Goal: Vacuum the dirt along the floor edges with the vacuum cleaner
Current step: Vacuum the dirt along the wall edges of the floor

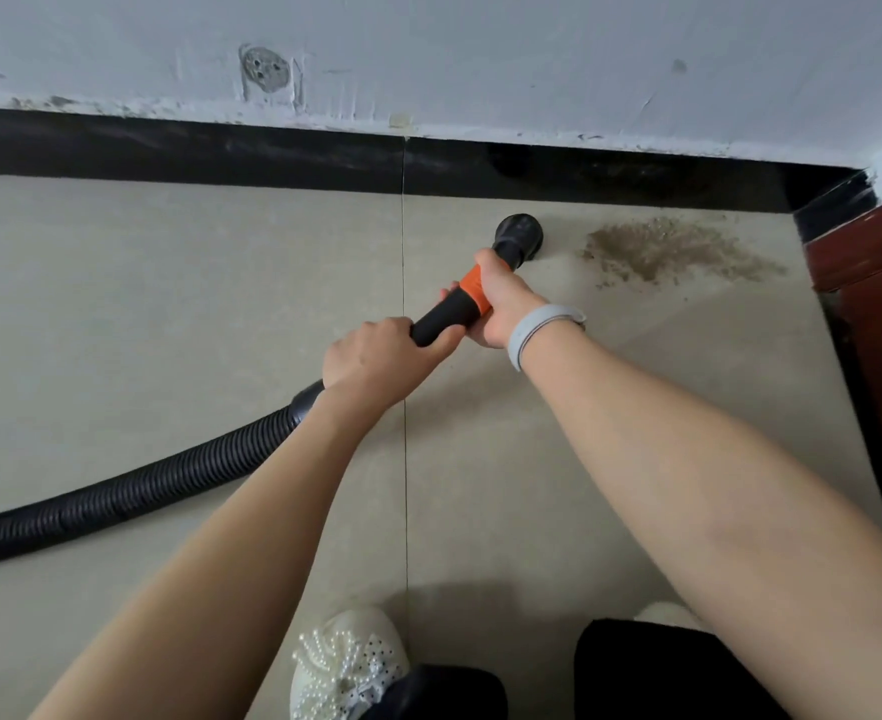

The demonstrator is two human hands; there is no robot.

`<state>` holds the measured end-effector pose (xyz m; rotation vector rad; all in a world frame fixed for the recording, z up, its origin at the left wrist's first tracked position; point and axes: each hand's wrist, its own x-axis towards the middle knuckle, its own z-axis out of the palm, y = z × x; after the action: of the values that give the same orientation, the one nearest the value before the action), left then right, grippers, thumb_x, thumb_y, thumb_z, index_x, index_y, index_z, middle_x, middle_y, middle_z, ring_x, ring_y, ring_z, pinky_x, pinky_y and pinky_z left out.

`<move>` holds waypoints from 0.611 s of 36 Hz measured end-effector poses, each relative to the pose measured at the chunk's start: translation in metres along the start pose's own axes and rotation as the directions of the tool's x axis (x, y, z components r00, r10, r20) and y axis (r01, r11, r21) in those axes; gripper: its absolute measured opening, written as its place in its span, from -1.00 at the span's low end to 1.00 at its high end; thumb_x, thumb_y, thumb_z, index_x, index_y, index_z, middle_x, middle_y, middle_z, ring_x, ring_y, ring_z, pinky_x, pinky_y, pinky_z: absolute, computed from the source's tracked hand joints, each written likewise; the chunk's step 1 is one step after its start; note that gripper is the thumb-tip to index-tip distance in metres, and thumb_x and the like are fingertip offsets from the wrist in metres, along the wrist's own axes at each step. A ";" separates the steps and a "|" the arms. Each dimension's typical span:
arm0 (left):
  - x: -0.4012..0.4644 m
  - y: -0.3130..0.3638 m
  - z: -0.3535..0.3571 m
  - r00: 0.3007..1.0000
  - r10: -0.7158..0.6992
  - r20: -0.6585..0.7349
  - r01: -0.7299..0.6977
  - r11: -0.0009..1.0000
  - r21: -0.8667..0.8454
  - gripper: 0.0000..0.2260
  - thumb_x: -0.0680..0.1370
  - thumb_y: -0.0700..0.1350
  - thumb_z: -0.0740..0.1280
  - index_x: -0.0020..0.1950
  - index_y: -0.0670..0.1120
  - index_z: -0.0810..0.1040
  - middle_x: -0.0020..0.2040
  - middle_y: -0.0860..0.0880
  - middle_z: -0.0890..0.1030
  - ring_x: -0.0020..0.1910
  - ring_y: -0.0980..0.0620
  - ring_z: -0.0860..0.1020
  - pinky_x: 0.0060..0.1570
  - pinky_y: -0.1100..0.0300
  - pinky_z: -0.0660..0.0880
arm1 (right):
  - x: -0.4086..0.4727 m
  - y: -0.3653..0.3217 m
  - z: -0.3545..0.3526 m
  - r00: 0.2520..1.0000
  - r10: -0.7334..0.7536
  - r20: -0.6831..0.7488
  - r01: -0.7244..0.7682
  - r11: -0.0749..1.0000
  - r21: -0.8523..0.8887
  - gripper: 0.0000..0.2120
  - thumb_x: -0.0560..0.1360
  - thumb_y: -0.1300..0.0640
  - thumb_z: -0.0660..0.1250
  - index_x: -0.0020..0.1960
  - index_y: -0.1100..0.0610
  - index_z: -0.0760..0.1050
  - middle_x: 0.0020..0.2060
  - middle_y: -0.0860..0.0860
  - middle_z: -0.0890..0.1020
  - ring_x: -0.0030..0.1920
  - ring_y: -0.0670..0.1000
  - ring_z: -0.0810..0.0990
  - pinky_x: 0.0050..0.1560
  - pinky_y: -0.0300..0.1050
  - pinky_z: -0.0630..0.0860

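Both forearms reach forward; left hand [371, 356] and right hand [501, 304] grip the vacuum wand [449, 314]. Its nozzle [519, 233] sits beside the dirt [672, 249]; next, slide it right along the baseboard [272, 153].

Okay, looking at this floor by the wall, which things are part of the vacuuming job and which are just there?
Part of the job:
vacuum nozzle
ribbed hose
dirt patch
left hand and right hand, both gripping the wand

Just there:
black skirting
red-brown furniture
wristband
beaded shoe

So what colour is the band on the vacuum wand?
Orange band, clearest in the head view.
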<state>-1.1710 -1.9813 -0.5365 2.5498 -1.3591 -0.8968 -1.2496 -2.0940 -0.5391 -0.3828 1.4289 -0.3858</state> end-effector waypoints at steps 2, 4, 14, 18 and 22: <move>-0.003 0.005 0.001 1.000 0.003 0.020 -0.003 1.000 -0.007 -0.51 0.48 0.41 0.08 -0.18 0.00 0.46 -0.30 0.03 0.51 -0.32 0.03 0.49 -0.34 0.17 0.34 | 0.000 -0.001 -0.006 1.000 0.005 -0.009 -0.005 1.000 0.003 -0.62 0.52 0.00 0.31 0.25 0.17 0.35 -0.12 0.12 0.55 -0.23 0.09 0.60 -0.35 -0.08 0.57; -0.010 0.006 0.007 0.999 0.010 0.051 -0.010 1.000 -0.009 -0.51 0.48 0.41 0.09 -0.17 0.00 0.48 -0.30 0.03 0.52 -0.32 0.03 0.50 -0.32 0.16 0.36 | 0.000 0.006 -0.014 1.000 0.007 -0.022 -0.006 0.999 0.034 -0.66 0.53 0.01 0.31 0.19 0.18 0.36 -0.14 0.13 0.53 -0.23 0.09 0.58 -0.32 -0.07 0.57; -0.044 -0.014 0.032 0.991 0.098 0.095 -0.107 0.989 0.106 -0.52 0.47 0.42 0.07 -0.19 0.03 0.45 -0.31 0.07 0.50 -0.25 -0.03 0.51 -0.24 0.14 0.34 | -0.009 0.058 -0.046 0.997 0.004 -0.077 0.008 0.986 0.164 -0.77 0.54 0.05 0.29 -0.06 0.20 0.33 -0.26 0.15 0.50 -0.32 0.11 0.54 -0.20 0.00 0.58; -0.060 -0.032 0.038 0.995 0.049 0.092 -0.054 0.997 0.047 -0.53 0.46 0.43 0.07 -0.21 0.04 0.42 -0.30 0.06 0.52 -0.23 -0.04 0.54 -0.24 0.13 0.37 | -0.011 0.074 -0.037 0.999 0.036 -0.041 -0.031 0.992 0.122 -0.73 0.52 0.04 0.33 0.00 0.21 0.35 -0.22 0.17 0.51 -0.27 0.13 0.56 -0.21 0.01 0.59; -0.049 -0.037 0.025 1.000 -0.012 0.025 0.013 1.000 -0.022 -0.54 0.48 0.41 0.10 -0.19 0.02 0.41 -0.28 0.02 0.52 -0.23 -0.08 0.51 -0.22 0.12 0.38 | -0.010 0.055 -0.005 1.000 -0.015 -0.021 0.017 0.998 0.055 -0.77 0.54 0.07 0.31 -0.10 0.21 0.33 -0.25 0.15 0.48 -0.29 0.11 0.52 -0.27 -0.02 0.56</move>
<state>-1.1789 -1.9164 -0.5484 2.5421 -1.3342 -0.9431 -1.2541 -2.0408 -0.5571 -0.3465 1.4326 -0.4425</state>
